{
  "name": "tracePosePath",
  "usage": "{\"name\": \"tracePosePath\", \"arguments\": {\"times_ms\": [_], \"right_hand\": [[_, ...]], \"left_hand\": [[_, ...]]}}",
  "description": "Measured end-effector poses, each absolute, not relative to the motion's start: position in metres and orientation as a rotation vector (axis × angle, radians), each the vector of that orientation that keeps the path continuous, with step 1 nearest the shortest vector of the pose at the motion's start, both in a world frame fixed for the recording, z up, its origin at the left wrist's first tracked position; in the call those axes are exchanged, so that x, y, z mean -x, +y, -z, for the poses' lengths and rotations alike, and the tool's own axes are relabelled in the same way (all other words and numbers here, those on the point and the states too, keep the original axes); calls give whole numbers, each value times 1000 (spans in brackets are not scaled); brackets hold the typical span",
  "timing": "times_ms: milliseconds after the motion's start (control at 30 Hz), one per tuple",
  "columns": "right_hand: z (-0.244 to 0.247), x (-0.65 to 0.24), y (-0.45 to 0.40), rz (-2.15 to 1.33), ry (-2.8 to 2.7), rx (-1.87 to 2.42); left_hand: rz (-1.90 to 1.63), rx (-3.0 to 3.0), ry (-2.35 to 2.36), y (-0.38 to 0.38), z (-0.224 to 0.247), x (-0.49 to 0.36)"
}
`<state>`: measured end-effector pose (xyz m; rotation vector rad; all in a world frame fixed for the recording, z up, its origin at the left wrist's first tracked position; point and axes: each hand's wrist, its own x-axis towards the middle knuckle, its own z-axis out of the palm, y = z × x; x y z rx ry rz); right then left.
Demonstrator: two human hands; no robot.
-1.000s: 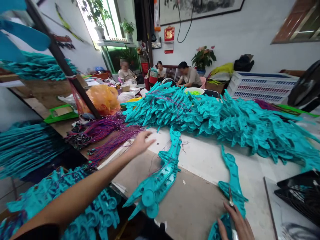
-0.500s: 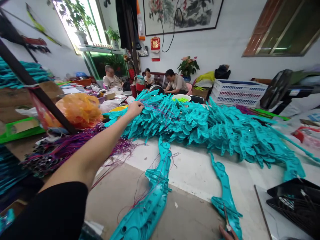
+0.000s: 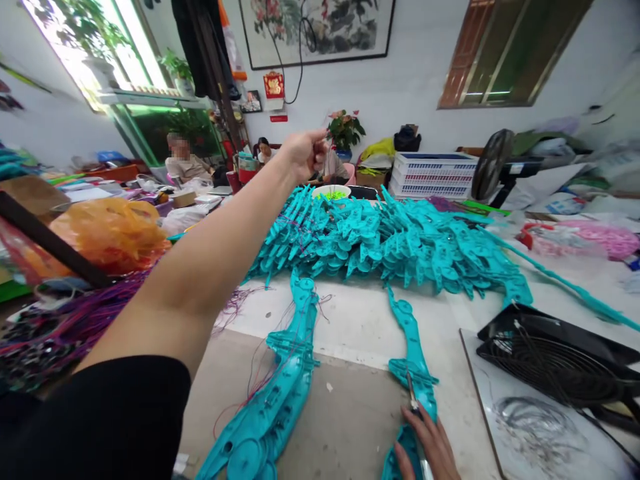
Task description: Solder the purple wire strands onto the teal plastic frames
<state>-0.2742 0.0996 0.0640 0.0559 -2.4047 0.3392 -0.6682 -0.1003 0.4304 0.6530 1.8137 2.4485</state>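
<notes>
My left hand [image 3: 306,155] is raised at the end of the outstretched arm, above the far side of the pile of teal plastic parts [image 3: 350,233]. Its fingers are curled into a pinch; anything between them is too small to make out. At the lower right, my right hand [image 3: 433,440] grips a soldering iron [image 3: 414,405], whose thin metal tip points at a teal plastic half-shell [image 3: 413,337] lying on the table. Left of it lies a longer teal shell [image 3: 280,387] with thin red and dark wires across it.
A black fan [image 3: 555,360] and a coil of thin wire [image 3: 537,423] rest on a pale board at right. Purple wire bundles [image 3: 100,313] and an orange bag [image 3: 107,230] lie at left. Stacked white crates [image 3: 433,175] stand behind the pile. People sit at the back.
My left hand has risen from the left end of the teal pile, up and to the right. The view has turned right, bringing more of my right hand and the fan into sight.
</notes>
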Motion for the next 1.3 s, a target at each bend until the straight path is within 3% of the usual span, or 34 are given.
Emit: {"name": "tracePosePath", "arguments": {"times_ms": [167, 300, 500, 600, 700, 833, 1133, 1300], "right_hand": [[-68, 275, 89, -373, -2341, -101], [-114, 274, 89, -496, -2250, -11], [-220, 303, 93, -764, -1925, 28], [-243, 319, 81, -1128, -1875, -68], [-240, 314, 66, -1602, -1820, 0], [-223, 288, 61, -1870, -1738, 104], [-215, 282, 74, -1787, -1942, 9], [-213, 293, 69, -1798, -2075, -16]], "left_hand": [[-2350, -950, 1891, -105, -459, 603], [-2195, -1041, 1968, -109, -453, 544], [-2008, -950, 1777, -90, -374, 459], [-2033, -822, 1605, -82, -330, 424], [-2100, -673, 1493, -81, -295, 401], [-2059, -573, 1421, -91, -260, 387], [-1637, -633, 1313, -118, -226, 377], [-1786, -524, 1179, -121, -222, 369]]}}
